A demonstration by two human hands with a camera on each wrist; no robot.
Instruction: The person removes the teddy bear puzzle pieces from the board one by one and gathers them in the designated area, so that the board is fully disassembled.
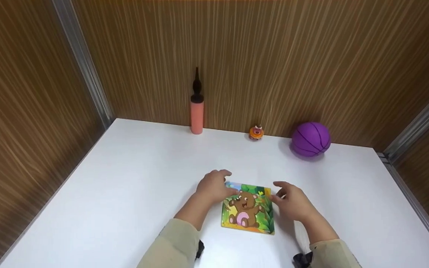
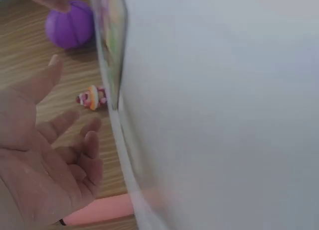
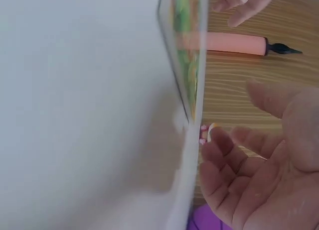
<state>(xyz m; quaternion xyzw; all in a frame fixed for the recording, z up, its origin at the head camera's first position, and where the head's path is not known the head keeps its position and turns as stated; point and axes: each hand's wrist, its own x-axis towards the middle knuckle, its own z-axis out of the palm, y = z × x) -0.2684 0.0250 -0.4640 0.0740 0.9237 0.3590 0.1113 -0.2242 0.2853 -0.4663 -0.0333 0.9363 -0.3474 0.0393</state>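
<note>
A square picture board (image 1: 247, 213) with a smiling brown bear, like a child's jigsaw puzzle, lies on the white table. My left hand (image 1: 214, 187) is at its upper left corner, the thumb overlapping the edge in the head view. Beside the upper right edge is my right hand (image 1: 293, 203), its thumb tip right at the border. The left wrist view shows the left hand (image 2: 52, 160) with loosely bent fingers and nothing in the palm. Likewise, the right hand (image 3: 271, 163) has relaxed fingers around bare air in the right wrist view.
Along the back wall stand a pink hand pump (image 1: 197, 117) with a black nozzle, a small orange toy figure (image 1: 256, 133) and a purple ball (image 1: 311, 139) marked like a basketball. Wood-grain panels (image 1: 237, 67) enclose the white table (image 1: 132, 178) at the back and sides.
</note>
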